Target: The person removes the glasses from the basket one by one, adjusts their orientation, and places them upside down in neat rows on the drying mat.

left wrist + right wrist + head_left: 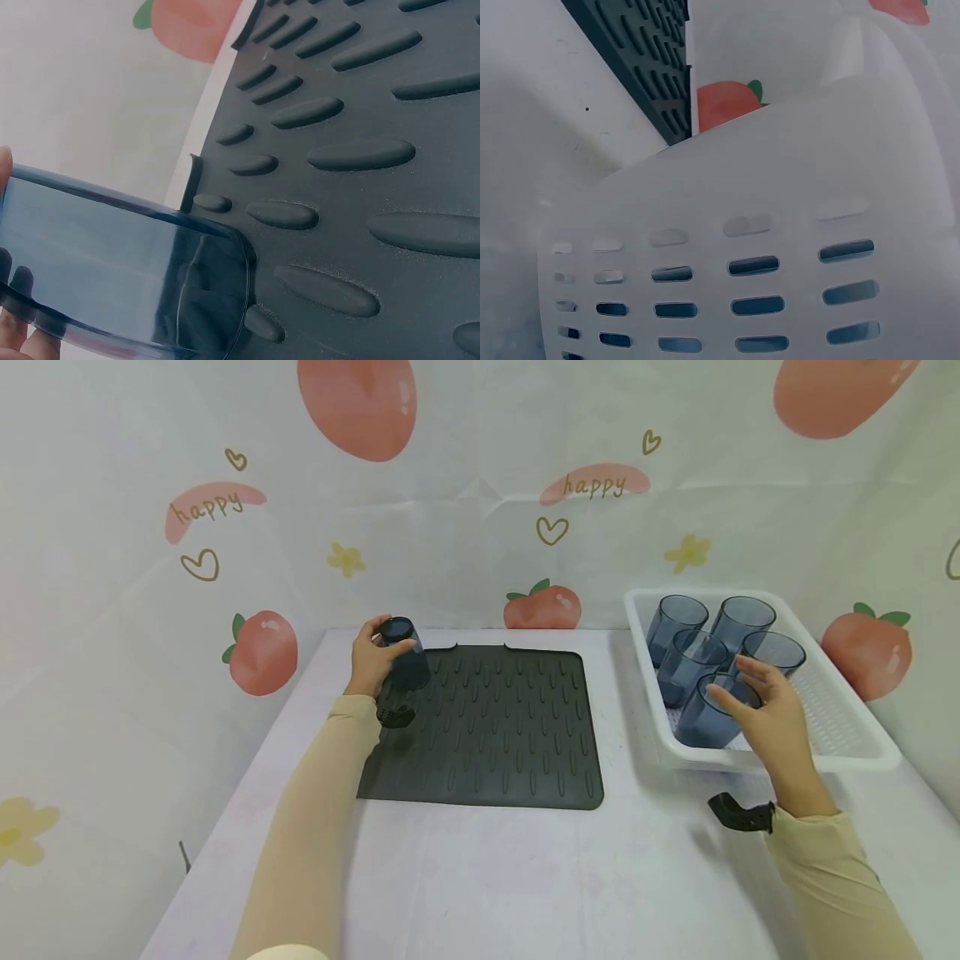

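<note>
While the left hand (370, 667) grips an upturned blue glass (409, 672) at the far left corner of the ridged black mat (487, 727), there's action over at the white basket (847, 714) too! Look at that left-hand hold: thumb on one side, fingers on the other, base up, mouth down toward the ridges, and whether the rim touches them I can't tell. Across the table (480, 877), the right hand (780, 727) hangs at the nearest glass (701, 724) in the basket, thumb and fingers spread wide about its rim; touching or just apart, these angles won't say. Behind that one, four more glasses (678, 681) stand close together, mouths up, toward the basket's left side. From the right wrist, it's slotted basket wall up front, blue showing through the slots!
</note>
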The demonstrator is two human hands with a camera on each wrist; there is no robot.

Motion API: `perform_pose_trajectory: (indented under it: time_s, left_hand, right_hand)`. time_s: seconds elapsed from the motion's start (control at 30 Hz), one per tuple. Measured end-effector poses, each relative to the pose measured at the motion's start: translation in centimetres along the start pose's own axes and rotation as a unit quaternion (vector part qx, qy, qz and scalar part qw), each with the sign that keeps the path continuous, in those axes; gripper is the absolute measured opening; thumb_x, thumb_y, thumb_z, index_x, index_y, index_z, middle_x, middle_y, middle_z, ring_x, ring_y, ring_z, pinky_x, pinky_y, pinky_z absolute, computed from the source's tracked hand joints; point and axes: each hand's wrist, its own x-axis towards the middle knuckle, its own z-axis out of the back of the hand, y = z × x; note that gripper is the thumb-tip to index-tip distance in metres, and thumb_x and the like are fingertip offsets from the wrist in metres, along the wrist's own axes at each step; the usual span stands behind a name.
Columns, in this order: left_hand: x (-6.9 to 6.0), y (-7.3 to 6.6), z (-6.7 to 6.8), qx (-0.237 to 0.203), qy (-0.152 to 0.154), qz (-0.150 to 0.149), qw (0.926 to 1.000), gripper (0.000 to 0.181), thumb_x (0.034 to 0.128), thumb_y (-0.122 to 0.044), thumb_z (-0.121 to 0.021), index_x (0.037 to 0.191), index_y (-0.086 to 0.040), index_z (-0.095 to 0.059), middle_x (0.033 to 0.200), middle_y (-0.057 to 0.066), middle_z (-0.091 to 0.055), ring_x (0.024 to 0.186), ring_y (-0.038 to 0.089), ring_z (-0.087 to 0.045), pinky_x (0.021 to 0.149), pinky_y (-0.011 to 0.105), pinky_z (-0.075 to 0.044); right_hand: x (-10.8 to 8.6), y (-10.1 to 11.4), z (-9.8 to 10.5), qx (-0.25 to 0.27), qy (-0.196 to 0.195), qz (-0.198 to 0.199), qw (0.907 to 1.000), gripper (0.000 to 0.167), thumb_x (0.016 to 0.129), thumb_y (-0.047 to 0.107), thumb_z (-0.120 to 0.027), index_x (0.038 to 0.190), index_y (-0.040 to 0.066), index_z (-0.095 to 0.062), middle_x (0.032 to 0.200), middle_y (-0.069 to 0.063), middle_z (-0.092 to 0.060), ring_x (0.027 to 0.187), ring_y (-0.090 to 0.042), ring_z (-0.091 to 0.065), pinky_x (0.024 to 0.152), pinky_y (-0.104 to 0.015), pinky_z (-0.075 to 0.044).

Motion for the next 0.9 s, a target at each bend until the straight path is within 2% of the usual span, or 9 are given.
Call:
perform_pose_trajectory:
  time_s: [0.3,0.6,0.9]
  left_hand:
    - [-1.7,-2.5,-0.3,-0.001,0.008,0.019,0.9998,0.068,0.0874,-0.002,-0.069,0.147,-0.007,-0.038,0.15,0.017,-0.033,0.139,0.03,-0.039,0.111,0.042,-0.039]
    - [-0.2,-0.2,-0.1,0.002,-0.001,0.009,1.0,0.07,0.085,-0.008,-0.074,0.146,-0.01,-0.039,0.149,0.013,-0.036,0.138,0.027,-0.041,0.11,0.042,-0.039]
    - [0.1,0.2,0.0,0.009,-0.004,-0.001,0.9999,0.071,0.0849,-0.01,-0.075,0.146,-0.012,-0.039,0.149,0.012,-0.036,0.137,0.026,-0.041,0.109,0.042,-0.041]
  right_hand:
    - [0.3,0.0,0.1,-0.038,0.052,-0.003,0.9979,0.079,0.091,0.042,-0.066,0.151,0.003,-0.031,0.152,-0.025,-0.032,0.139,-0.047,-0.029,0.112,-0.061,-0.025]
    - [0.5,-0.1,0.2,-0.079,0.095,-0.017,0.9922,0.085,0.091,0.048,-0.062,0.152,0.002,-0.025,0.152,-0.03,-0.027,0.135,-0.055,-0.028,0.104,-0.07,-0.026]
    - [0.5,0.4,0.4,-0.112,0.118,-0.02,0.9864,0.09,0.092,0.05,-0.06,0.152,-0.003,-0.019,0.149,-0.035,-0.027,0.128,-0.057,-0.032,0.099,-0.072,-0.03]
